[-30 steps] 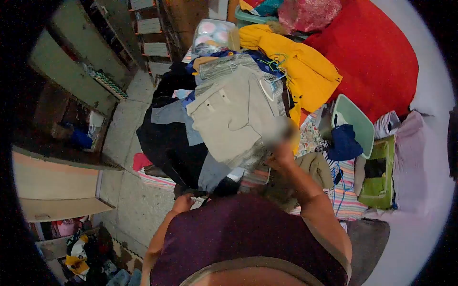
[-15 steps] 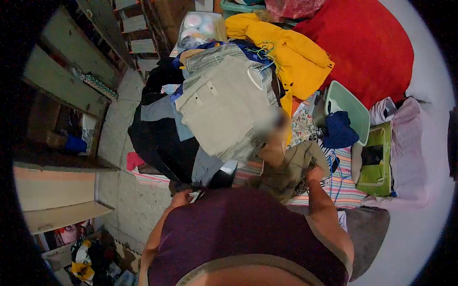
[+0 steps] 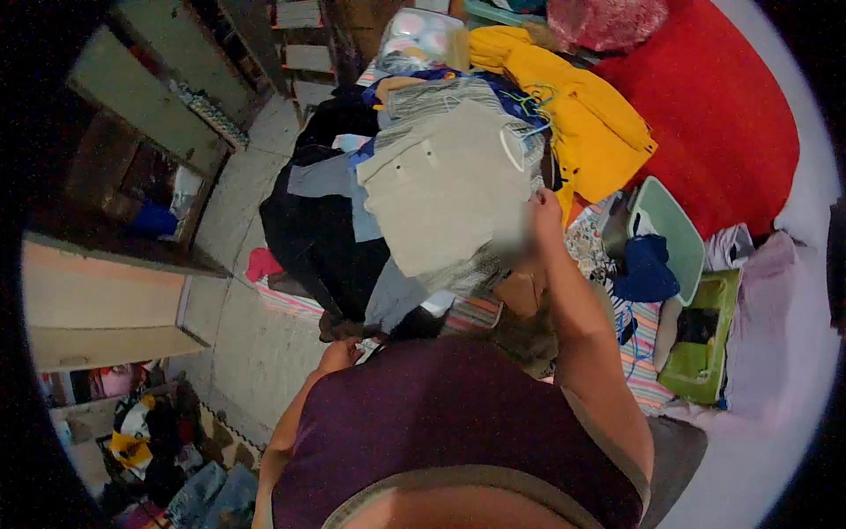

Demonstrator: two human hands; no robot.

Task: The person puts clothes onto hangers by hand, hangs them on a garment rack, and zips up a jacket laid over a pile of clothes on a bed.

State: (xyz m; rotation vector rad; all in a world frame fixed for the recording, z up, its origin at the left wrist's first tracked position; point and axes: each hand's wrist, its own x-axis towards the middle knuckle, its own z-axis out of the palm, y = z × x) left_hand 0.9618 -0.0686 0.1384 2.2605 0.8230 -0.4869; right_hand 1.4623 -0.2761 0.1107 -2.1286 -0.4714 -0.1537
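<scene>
Beige shirt (image 3: 449, 194) lies spread on top of the clothes pile (image 3: 322, 238), collar at its 2 o'clock. Clock is centred on the shirt. Our right hand (image 3: 547, 216) is at its 3 o'clock edge, fingers drawn in narrow; blur beside it, so we can't tell if it grips cloth. Our left hand (image 3: 341, 354) is at 7, by the pile's near edge, fingers curled; can't tell what's held. Open room: bare floor (image 3: 238, 326) at 8. Tight side: 2 to 4. Counts: one yellow coat (image 3: 582, 115) at 2, one red bundle (image 3: 714, 106) beyond it, two baskets near 4, pale green (image 3: 683, 251) and lime (image 3: 696, 379).
</scene>
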